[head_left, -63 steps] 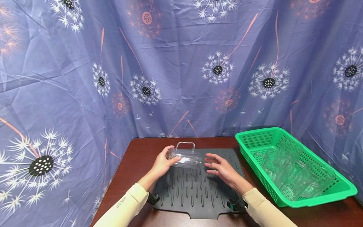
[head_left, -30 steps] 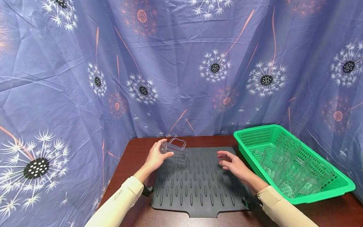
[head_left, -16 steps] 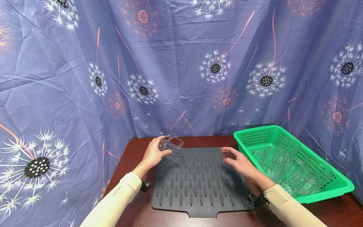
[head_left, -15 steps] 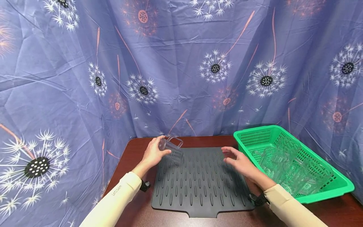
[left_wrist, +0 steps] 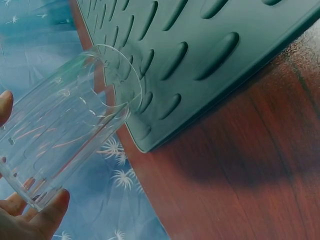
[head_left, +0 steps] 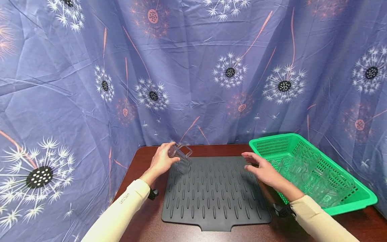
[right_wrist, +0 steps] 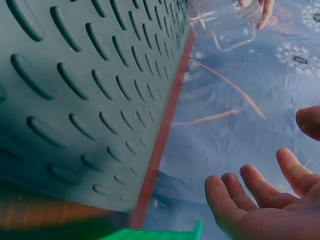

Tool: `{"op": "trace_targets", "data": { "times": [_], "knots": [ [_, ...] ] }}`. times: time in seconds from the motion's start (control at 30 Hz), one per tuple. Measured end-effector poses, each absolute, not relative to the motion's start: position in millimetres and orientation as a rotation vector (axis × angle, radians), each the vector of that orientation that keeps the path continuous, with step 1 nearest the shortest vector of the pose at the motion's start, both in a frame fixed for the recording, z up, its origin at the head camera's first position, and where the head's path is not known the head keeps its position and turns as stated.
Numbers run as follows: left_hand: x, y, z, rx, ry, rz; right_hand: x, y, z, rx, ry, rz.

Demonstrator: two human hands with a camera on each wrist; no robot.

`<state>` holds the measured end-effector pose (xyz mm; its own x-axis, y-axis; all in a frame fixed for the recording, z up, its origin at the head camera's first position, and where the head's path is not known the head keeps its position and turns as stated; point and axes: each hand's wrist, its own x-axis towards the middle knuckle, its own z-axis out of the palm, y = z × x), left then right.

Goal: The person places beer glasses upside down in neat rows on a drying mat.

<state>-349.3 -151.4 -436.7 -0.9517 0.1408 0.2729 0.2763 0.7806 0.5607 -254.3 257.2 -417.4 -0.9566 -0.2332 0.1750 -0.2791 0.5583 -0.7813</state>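
A clear glass mug (head_left: 181,162) with a squared handle tilts over the far left corner of the dark ridged mat (head_left: 216,195). My left hand (head_left: 162,158) grips it near its base, thumb on the near side, and the mouth points down toward the mat. In the left wrist view the mug (left_wrist: 75,120) has its rim close to the mat; I cannot tell whether they touch. My right hand (head_left: 262,170) hovers above the mat's right side, holding nothing. Its fingers (right_wrist: 262,187) are spread and loosely bent in the right wrist view.
At the right a green plastic basket (head_left: 347,209) holds several clear glass mugs (head_left: 320,185). The mat lies on a reddish-brown wooden table (head_left: 149,218). Behind and to the left hangs a blue dandelion-print curtain (head_left: 187,84).
My left hand has carried the mug left and tipped its mouth downward over the mat's far left corner. My right hand has moved away to the right, toward the basket.
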Motion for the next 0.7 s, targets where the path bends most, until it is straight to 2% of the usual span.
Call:
{"op": "trace_targets", "data": {
  "times": [0.7],
  "knots": [
    [-361, -144, -433, -0.396, -2.782, -0.804, -246, 284, -386, 0.525, -2.727, 1.055]
  ]
}}
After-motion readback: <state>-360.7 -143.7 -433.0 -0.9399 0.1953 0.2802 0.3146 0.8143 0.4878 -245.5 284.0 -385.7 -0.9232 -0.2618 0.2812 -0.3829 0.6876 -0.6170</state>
